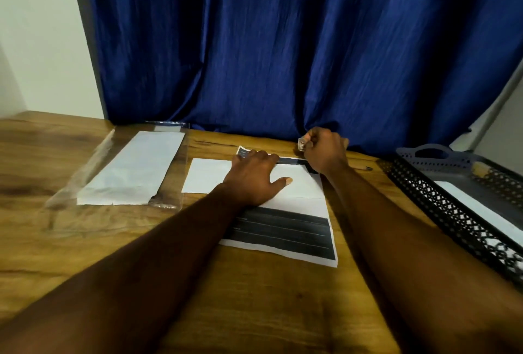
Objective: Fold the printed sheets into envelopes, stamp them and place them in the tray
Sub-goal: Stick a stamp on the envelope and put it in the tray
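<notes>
**Left hand flat on envelope, right hand closed on a small stamp**

At the centre of the frame, a white envelope (209,175) lies on a printed sheet (285,229) whose dark bands show below and along the far edge. The left hand (254,181) rests open and flat on the envelope, fingers spread toward the sheet's far edge, thumb pointing right. It covers the envelope's middle; bare white paper shows to its left and right.

The right hand (325,149) is just right of the left, above the sheet's upper right corner, curled closed around a small pale object, apparently the stamp (302,144), which sticks out at the hand's left side. Whether it touches the paper cannot be told.

At the left of the frame, a stack of white envelopes (135,169) sits in a clear plastic sleeve (85,172) on the wooden worktop (254,311), apart from the hands. At the right edge stands a dark perforated tray (441,209) with a white envelope (481,212) inside, well apart from the right hand. A blue curtain (283,42) hangs behind.
</notes>
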Demonstrator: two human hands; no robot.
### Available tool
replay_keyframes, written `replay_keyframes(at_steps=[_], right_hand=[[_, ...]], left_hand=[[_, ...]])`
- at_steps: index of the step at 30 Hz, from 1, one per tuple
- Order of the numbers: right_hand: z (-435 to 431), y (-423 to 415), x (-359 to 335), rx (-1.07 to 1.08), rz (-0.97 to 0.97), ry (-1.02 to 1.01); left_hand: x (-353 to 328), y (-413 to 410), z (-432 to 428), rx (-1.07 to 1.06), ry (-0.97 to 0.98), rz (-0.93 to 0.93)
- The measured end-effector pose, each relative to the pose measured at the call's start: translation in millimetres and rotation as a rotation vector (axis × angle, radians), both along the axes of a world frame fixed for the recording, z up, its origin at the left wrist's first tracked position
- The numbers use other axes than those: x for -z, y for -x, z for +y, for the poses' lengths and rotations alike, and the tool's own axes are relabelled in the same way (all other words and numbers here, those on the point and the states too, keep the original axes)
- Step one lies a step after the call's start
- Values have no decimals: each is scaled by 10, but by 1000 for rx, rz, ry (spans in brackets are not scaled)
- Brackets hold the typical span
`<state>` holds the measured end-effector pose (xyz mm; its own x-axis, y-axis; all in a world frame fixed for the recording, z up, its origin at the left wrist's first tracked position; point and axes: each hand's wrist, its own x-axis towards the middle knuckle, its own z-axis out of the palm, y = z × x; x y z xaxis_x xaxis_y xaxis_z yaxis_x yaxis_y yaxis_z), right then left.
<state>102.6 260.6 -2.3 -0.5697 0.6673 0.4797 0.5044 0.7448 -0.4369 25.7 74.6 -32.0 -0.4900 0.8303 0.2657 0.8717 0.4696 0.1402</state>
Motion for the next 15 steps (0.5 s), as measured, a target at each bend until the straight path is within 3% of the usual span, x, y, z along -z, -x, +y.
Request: replay_keyframes(at_steps=[4, 8, 15], right_hand=[[167, 76, -14, 60, -129, -83], [256, 22, -5, 71, -197, 16], [182, -82, 104, -69, 120, 101]], left_hand=[[5, 23, 9, -14, 20, -106], [-25, 8, 32, -26, 39, -141], [-24, 3, 11, -6, 8, -124]])
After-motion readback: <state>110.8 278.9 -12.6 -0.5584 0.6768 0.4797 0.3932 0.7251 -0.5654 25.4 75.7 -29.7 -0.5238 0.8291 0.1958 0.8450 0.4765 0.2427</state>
